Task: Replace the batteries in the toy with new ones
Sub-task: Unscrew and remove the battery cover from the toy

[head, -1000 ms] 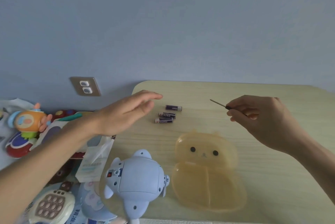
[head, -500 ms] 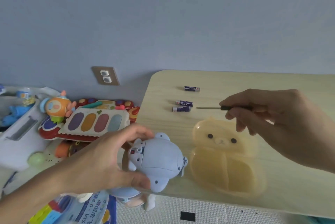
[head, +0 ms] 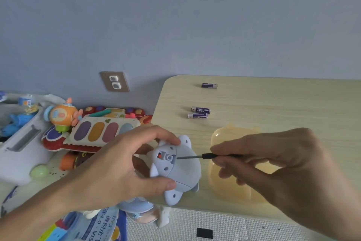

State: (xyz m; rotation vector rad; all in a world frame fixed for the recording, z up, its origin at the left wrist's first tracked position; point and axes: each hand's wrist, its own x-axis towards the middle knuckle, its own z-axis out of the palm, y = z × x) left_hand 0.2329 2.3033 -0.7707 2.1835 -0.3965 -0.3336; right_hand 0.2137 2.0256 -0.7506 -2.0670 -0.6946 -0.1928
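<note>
My left hand (head: 117,168) grips a light-blue animal toy (head: 181,170) at the table's near left corner, underside facing me, with a small switch and battery cover showing. My right hand (head: 273,164) pinches a thin black screwdriver (head: 197,156) whose metal tip touches the cover area. Three purple batteries lie on the wooden table (head: 283,104): one far back (head: 209,85), two side by side nearer (head: 200,109) (head: 197,115).
An open yellow bear-shaped box (head: 234,188) lies on the table under my right hand. Left of the table lie a toy piano (head: 103,131), an orange toy (head: 62,114), a white bin (head: 21,143) and packaging. A wall socket (head: 114,82) is behind.
My left hand went from reaching over the table to picking up the blue toy and turning its underside up. My right hand brought the screwdriver tip down to the toy.
</note>
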